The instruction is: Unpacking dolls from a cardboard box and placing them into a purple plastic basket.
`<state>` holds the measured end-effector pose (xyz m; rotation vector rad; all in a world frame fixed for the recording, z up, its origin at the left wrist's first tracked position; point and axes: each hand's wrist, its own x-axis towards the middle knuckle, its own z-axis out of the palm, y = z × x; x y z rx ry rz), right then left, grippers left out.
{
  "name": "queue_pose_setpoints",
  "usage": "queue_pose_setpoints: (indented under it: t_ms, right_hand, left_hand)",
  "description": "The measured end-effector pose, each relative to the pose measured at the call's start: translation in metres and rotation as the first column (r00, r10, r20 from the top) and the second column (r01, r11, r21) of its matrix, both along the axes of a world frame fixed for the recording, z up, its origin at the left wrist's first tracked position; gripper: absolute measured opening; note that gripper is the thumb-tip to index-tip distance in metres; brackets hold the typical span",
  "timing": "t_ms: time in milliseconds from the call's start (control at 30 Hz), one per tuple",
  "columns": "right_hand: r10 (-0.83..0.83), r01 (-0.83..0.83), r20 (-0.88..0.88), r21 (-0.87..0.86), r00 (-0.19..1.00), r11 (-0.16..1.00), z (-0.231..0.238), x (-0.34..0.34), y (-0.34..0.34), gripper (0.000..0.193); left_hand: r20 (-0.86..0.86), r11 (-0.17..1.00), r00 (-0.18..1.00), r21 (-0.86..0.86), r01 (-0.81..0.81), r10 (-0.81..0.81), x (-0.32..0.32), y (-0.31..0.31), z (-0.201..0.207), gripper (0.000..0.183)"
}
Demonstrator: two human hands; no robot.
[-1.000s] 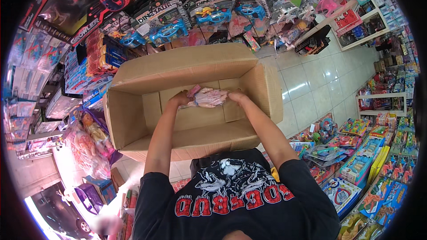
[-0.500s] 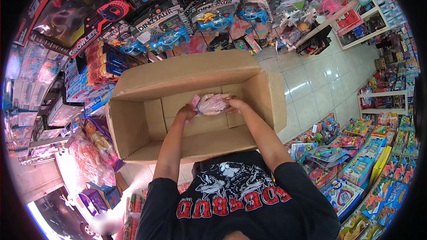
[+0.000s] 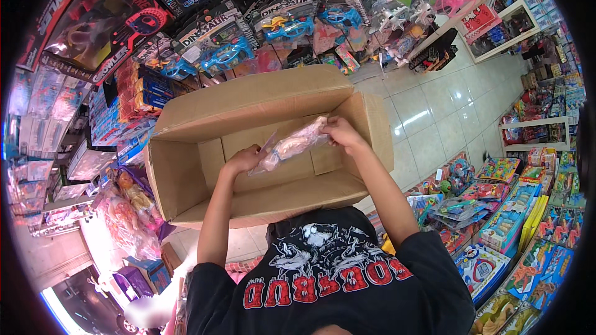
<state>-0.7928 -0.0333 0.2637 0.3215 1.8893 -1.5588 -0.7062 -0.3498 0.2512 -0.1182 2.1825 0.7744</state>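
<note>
A large open cardboard box stands in front of me, its far flap raised. Over its inside I hold a long pink toy package in clear plastic; the glare hides exactly what toy it is. My left hand pinches the package's lower left end. At the upper right end, the fingers of my right hand are closed on the plastic. The package slants, right end farther from me than the left.
Beyond the box hang carded blue toy guns. Bagged dolls hang beside its left side. Boxed toys crowd the right shelf, and a tiled floor aisle runs off at the upper right.
The package has risen toward me and tilted from nearly level to slanting. Both hands have moved with it, the left shifting left and the right shifting right and farther away.
</note>
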Motion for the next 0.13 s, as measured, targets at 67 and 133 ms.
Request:
queue_pose_setpoints:
  t_ms: [67,133]
  right_hand:
    - [-0.003,0.006,0.041,-0.071,0.999,0.997,0.032,0.007,0.017,0.033]
    - [0.047,-0.004,0.177,-0.234,0.983,0.972,0.060,0.016,0.021,0.042]
  left_hand:
    - [-0.125,0.978,0.971,0.074,-0.198,0.206,0.012,0.021,0.044,0.070]
    - [-0.190,0.940,0.931,0.202,-0.275,0.313,0.033,0.027,0.039,0.070]
